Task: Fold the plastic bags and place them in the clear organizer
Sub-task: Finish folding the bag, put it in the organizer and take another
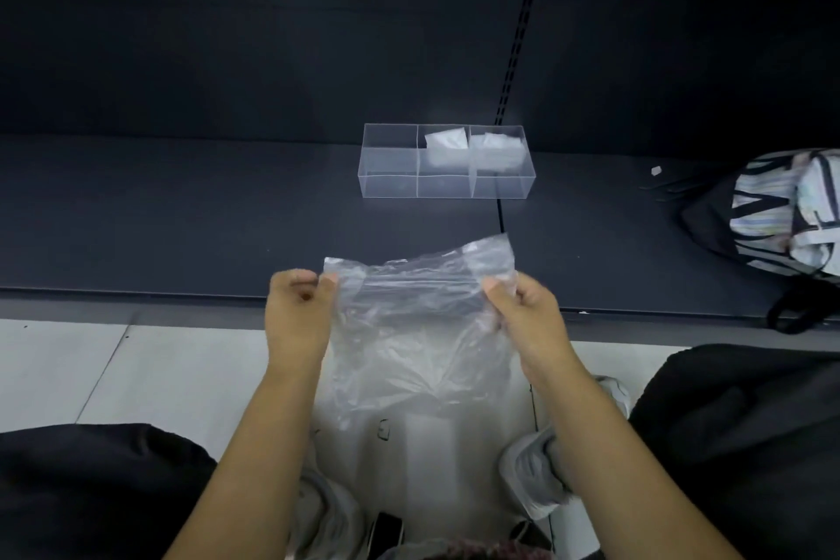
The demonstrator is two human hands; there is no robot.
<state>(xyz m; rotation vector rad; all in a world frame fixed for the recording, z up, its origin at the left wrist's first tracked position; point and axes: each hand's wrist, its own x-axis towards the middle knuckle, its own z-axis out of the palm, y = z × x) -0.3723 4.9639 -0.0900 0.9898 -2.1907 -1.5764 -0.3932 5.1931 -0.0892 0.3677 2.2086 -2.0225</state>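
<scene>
At lower centre of the frame, a thin, crinkled, see-through plastic bag [418, 332] is stretched between the left hand [297, 309] and the right hand [527, 314], whose curled fingers [329, 284] pinch its upper corners (the film sags in soft wrinkles below). Above it, on the matte dark shelf [182, 218], stands the clear organizer [388, 186], a rigid rectangular box of three compartments. Its middle compartment holds a pale folded bag [446, 146] and its right one a second folded bag [497, 148].
</scene>
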